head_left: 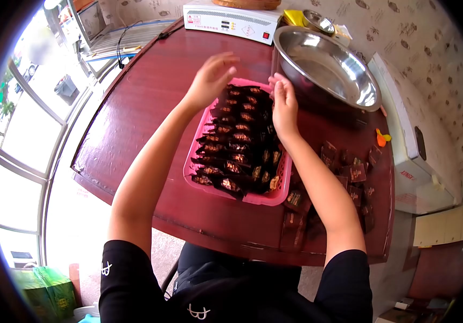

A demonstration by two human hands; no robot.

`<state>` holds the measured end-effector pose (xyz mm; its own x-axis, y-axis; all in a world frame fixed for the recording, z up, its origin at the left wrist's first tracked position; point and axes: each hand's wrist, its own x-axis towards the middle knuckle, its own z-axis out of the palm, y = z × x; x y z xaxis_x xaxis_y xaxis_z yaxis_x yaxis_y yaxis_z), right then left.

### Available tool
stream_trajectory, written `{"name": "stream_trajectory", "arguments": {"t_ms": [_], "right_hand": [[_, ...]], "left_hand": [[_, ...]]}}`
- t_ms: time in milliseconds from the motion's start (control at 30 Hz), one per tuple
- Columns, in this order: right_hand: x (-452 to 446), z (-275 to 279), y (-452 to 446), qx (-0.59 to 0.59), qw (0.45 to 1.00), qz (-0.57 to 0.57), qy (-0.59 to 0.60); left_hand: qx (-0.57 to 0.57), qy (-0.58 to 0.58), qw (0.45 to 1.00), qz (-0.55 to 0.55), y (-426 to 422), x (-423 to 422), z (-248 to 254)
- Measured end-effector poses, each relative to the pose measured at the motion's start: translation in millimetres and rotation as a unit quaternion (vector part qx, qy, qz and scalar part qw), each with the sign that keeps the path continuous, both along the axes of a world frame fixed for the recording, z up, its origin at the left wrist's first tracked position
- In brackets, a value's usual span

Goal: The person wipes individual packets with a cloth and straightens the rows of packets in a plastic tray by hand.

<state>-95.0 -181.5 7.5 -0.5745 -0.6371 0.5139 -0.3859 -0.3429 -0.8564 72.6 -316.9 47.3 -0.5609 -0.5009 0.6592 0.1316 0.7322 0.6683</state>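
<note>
A pink plastic basket (267,200) lies on the dark red table, filled with rows of small black packets (240,137) that have a brownish picture on them. My left hand (211,81) hovers over the basket's far left corner, fingers stretched and apart, holding nothing that I can see. At the far right corner my right hand (284,106) is raised with its thumb and fingers extended, beside the packets; nothing shows in it. More loose dark packets (354,173) are scattered on the table to the right, partly behind my right forearm.
A large steel bowl (331,70) stands at the back right. Behind the basket is a white appliance with buttons (231,22). Small orange and yellow items (382,138) lie near the right edge, beside a white chest-like unit (414,145). Windows are on the left.
</note>
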Motion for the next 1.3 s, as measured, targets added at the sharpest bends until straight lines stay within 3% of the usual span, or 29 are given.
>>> {"name": "stream_trajectory", "arguments": {"t_ms": [167,300,367,433,500,600,633,733,867,900,967,1000,1100,1133,1167,1233,1267,1300], "right_hand": [[10.8,38.6,80.9,-0.029,0.997,0.05,0.045],[-6.5,45.6,164.4,-0.017,0.985,0.055,0.16],[-15.4,51.1,210.3,0.084,0.982,0.031,0.168],[-25.6,54.6,248.9,0.169,0.963,-0.007,0.209],[-28.8,56.8,281.6,0.332,0.915,-0.054,0.221],[-32.6,48.8,315.4,0.515,0.781,-0.09,0.342],[-33.0,44.8,318.2,0.516,0.781,-0.09,0.341],[-32.1,35.4,313.1,0.549,0.749,-0.093,0.36],[-56.9,18.2,318.5,0.477,0.811,-0.024,0.339],[-61.1,18.8,319.6,0.449,0.842,-0.008,0.298],[-66.9,20.9,321.9,0.388,0.897,0.023,0.211],[-68.1,26.2,324.7,0.378,0.912,0.017,0.158],[-79.4,18.9,324.6,0.234,0.969,-0.045,0.059],[-77.4,22.7,322.8,0.18,0.981,-0.067,-0.032],[-74.9,23.3,321.7,0.133,0.979,-0.092,-0.127],[-67.6,17.2,309.5,-0.024,0.978,-0.158,-0.134],[-57.1,18.0,304.2,-0.051,0.979,-0.171,-0.099],[-53.0,14.2,304.7,0.006,0.963,-0.247,0.108]], "left_hand": [[-0.152,0.088,0.981,0.081,101.2,20.1,86.8],[-0.2,0.001,0.98,-0.016,189.5,40.9,104.9],[-0.255,-0.026,0.964,-0.074,228.3,38.3,96.8],[-0.179,-0.05,0.969,-0.165,265.0,26.6,73.1],[-0.135,-0.13,0.953,-0.236,289.3,13.7,41.9],[-0.32,-0.246,0.914,-0.052,311.6,-21.3,-14.0],[-0.378,-0.278,0.883,0.023,311.1,-38.6,-34.2],[-0.298,-0.313,0.896,0.101,304.8,-80.0,-61.0],[-0.209,-0.318,0.91,0.163,294.3,-95.8,-86.3],[-0.209,-0.319,0.91,0.164,293.4,-94.4,-82.2],[-0.107,-0.348,0.926,0.098,291.8,-88.5,-73.3],[-0.143,-0.303,0.934,0.122,290.6,-87.4,-76.6],[-0.148,-0.322,0.932,0.083,277.6,-90.1,-73.4],[-0.141,-0.233,0.957,0.103,281.5,-90.1,-69.0],[-0.142,-0.233,0.957,0.099,285.8,-89.6,-63.5],[0.068,-0.166,0.984,-0.019,298.4,-84.0,-39.0],[0.216,-0.223,0.949,-0.049,305.5,-80.1,-27.3],[0.216,-0.224,0.949,-0.05,311.4,-82.9,-35.3]]}}
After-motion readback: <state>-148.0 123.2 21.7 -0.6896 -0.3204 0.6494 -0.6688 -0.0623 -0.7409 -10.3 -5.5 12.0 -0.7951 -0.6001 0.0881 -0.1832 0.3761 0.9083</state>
